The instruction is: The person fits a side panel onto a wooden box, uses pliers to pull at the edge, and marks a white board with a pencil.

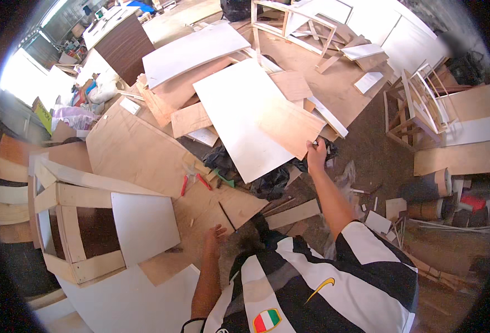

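Note:
My right hand (316, 156) is closed at the near right corner of a light-brown plywood piece (290, 125). That piece lies over a large white board (239, 111). A small dark thing shows at the fingers, too small to name. My left hand (216, 235) has its fingers apart and holds nothing, low over a wide plywood sheet (145, 147). Just beyond it lies a thin black rod (227, 215). Farther off on the sheet are a red-handled tool (194, 184), apparently pliers, and a green-handled tool (224, 178).
A wooden frame box (84, 222) with a white panel stands at left. Black plastic (271, 182) lies under the white board's near edge. Several board offcuts are heaped beyond. Wooden frames (414, 108) stand at right; scraps litter the floor beside a cylindrical container (431, 186).

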A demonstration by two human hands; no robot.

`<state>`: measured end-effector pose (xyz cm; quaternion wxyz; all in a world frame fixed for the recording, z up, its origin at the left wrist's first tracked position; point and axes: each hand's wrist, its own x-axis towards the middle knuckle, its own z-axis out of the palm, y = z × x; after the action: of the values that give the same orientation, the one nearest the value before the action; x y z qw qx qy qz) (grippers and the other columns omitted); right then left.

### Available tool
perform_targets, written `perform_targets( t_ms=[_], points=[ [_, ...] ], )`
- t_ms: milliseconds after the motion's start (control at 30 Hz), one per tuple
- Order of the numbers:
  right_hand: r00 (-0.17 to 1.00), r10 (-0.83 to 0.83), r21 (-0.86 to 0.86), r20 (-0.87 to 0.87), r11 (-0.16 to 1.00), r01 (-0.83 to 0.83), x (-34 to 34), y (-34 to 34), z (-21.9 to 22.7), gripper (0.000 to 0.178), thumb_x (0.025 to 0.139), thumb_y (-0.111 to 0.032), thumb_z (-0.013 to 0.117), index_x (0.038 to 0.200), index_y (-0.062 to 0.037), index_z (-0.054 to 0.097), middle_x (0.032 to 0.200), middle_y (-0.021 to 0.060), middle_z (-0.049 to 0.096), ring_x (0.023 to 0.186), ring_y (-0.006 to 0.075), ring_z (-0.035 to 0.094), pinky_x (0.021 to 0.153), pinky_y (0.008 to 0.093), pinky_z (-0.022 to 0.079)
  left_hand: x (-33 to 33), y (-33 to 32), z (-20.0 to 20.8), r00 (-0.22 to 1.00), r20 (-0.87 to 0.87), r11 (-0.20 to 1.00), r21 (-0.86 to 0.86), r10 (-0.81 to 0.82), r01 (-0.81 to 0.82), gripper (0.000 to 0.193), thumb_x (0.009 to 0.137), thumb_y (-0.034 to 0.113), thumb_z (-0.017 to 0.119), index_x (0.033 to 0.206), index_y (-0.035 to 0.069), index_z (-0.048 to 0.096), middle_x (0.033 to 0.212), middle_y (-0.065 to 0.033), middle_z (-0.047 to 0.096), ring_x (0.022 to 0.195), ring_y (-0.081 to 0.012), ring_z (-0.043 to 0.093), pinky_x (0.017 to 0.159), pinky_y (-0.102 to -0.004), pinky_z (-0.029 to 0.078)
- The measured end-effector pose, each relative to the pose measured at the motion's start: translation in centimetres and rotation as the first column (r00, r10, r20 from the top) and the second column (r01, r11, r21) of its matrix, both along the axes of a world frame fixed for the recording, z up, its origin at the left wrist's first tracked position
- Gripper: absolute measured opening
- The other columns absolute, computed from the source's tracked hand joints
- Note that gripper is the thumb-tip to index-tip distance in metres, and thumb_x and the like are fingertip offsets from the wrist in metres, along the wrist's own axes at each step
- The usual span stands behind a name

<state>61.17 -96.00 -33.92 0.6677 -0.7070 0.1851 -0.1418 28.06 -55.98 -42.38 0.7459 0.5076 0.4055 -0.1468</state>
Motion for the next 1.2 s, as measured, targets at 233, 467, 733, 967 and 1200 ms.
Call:
perform_targets(
  t_ms=[233, 467, 733, 967, 1200],
  points=[
    [0.995, -0.018, -0.189, 0.099, 0.981, 0.037, -2.3, -0.4, 0.6, 0.035, 0.092, -0.003, 0.066, 0.123, 0.0018, 0.049, 0.111, 0.0188, 0.066, 0.101, 0.0247, 0.066, 0.089, 0.0393, 0.051, 2.7, -1.3, 1.4, 0.998, 0.052, 0.999, -0.008, -0.046, 0.047, 0.053, 0.102, 0.044, 0.054, 0.137, 0.004, 0.057, 0.122, -0.0138, 0.068, 0.093, -0.0226, 0.066, 0.082, -0.0371, 0.052],
    [0.983, 0.163, -0.485, 0.088, 0.869, -0.101, -8.0, 3.2, 6.5, 0.029, 0.096, -0.008, 0.066, 0.121, -0.0021, 0.052, 0.089, 0.0141, 0.068, 0.080, 0.0184, 0.067, 0.073, 0.0344, 0.051, 6.2, -3.5, 5.6, 0.991, 0.069, 0.994, -0.017, -0.111, 0.112, 0.055, 0.103, 0.047, 0.054, 0.136, 0.003, 0.057, 0.122, -0.0146, 0.068, 0.098, -0.0231, 0.067, 0.086, -0.0390, 0.052],
    [0.656, 0.658, -0.837, 0.370, 0.542, -0.072, -11.7, 12.5, 9.8, 0.020, 0.087, -0.004, 0.065, 0.107, -0.0043, 0.070, 0.103, 0.0163, 0.074, 0.089, 0.0354, 0.073, 0.076, 0.0429, 0.060, 12.3, -3.2, 15.3, 0.912, 0.405, 0.998, -0.009, -0.057, 0.067, 0.068, 0.101, 0.058, 0.051, 0.138, 0.001, 0.054, 0.127, -0.0166, 0.067, 0.107, -0.0251, 0.066, 0.093, -0.0384, 0.049],
    [0.426, 0.869, -0.945, 0.251, 0.316, -0.088, -9.5, 19.8, 8.3, 0.036, 0.080, -0.013, 0.064, 0.116, -0.0131, 0.068, 0.125, 0.0075, 0.070, 0.113, 0.0311, 0.067, 0.094, 0.0442, 0.054, 17.1, 0.1, 17.8, 0.913, 0.394, 0.995, -0.024, 0.103, -0.101, 0.046, 0.104, 0.032, 0.056, 0.139, 0.002, 0.051, 0.129, -0.0154, 0.065, 0.106, -0.0276, 0.068, 0.089, -0.0429, 0.056],
    [0.356, 0.929, -0.904, 0.099, 0.234, -0.358, -1.1, 22.7, 7.1, 0.034, 0.083, -0.022, 0.075, 0.114, -0.0093, 0.070, 0.124, 0.0129, 0.069, 0.115, 0.0320, 0.066, 0.097, 0.0429, 0.053, 21.7, 6.8, 11.4, 0.861, 0.456, 0.974, -0.114, 0.227, -0.197, 0.026, 0.096, 0.012, 0.065, 0.117, -0.002, 0.064, 0.111, -0.0111, 0.071, 0.101, -0.0209, 0.069, 0.083, -0.0345, 0.056]
  ],
)
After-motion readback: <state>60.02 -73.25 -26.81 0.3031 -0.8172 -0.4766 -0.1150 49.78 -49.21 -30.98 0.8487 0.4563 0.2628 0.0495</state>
